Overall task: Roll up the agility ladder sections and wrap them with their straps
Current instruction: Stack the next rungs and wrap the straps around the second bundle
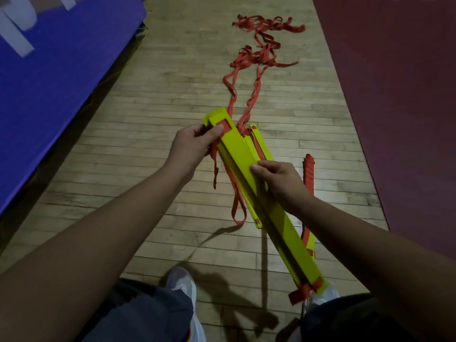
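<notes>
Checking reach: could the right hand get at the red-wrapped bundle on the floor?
Probably, once freed: the red-wrapped bundle lies uncovered, but the right hand grips the yellow rung stack.

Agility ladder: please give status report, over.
Left hand grips rung stack far end, right hand mid-length. Red straps trail tangled across floor. Stack not yet wrapped.

Two hands, left hand point(192, 146) and right hand point(281, 181), two shoes point(182, 285), one red-wrapped bundle point(309, 170), one blue mat point(61, 82), one maroon mat point(394, 95), and yellow rungs point(246, 161) stacked beyond counting.
</notes>
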Motion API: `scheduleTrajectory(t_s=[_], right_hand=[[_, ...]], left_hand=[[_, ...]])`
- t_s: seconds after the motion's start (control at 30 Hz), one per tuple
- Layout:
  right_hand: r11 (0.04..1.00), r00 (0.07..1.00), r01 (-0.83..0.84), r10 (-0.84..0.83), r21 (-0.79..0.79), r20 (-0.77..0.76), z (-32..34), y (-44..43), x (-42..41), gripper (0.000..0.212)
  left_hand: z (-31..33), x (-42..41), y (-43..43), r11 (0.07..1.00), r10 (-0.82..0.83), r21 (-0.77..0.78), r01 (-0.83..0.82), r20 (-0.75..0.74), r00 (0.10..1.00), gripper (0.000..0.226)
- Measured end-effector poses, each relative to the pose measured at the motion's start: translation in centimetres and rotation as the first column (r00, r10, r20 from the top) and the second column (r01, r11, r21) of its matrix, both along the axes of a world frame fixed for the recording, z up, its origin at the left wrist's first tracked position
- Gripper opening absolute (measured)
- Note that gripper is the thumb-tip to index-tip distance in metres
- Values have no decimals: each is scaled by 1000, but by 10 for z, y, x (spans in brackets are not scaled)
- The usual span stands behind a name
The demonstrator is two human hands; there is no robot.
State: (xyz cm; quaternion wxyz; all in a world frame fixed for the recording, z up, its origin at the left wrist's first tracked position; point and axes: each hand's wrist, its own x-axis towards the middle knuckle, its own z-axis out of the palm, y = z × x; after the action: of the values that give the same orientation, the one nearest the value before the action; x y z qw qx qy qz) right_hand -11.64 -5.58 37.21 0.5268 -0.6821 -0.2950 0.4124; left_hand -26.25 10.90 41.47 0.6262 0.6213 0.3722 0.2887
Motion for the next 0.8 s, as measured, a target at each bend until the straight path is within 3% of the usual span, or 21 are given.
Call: scheduleTrajectory(t_s=[0.1, 0.2, 0.3, 0.47, 0.53, 0.63, 0.8], right_hand=[[998, 998, 58, -57, 17, -32, 8, 2, 5, 28], [999, 999, -4, 5, 36, -35, 16, 3, 5, 30], [998, 996, -61, 59, 30, 63, 24, 5, 1, 29], [997, 978, -24, 9, 69, 208, 32, 8, -3, 24], [996, 928, -80, 58, 45, 368, 34, 5, -3, 44], [991, 774, -129, 116, -23, 623, 37, -1, 2, 74], [980, 648, -197, 123, 10, 751, 45, -7, 18, 66]], left_hand=[[-7, -1, -12, 995, -93, 21, 98, -179, 979, 17], [-12, 1, -31, 984, -175, -59, 168, -168, 970, 12], [-13, 3, -36, 994, -107, -50, 101, -137, 985, 12], [-12, 9, -40, 997, 41, -67, -47, -92, 995, 14], [-10, 12, -41, 988, 86, -124, -91, -49, 995, 16], [-5, 14, -46, 953, 114, -291, -88, 74, 991, 17], [-4, 17, -52, 932, 49, -363, 23, 186, 981, 12]])
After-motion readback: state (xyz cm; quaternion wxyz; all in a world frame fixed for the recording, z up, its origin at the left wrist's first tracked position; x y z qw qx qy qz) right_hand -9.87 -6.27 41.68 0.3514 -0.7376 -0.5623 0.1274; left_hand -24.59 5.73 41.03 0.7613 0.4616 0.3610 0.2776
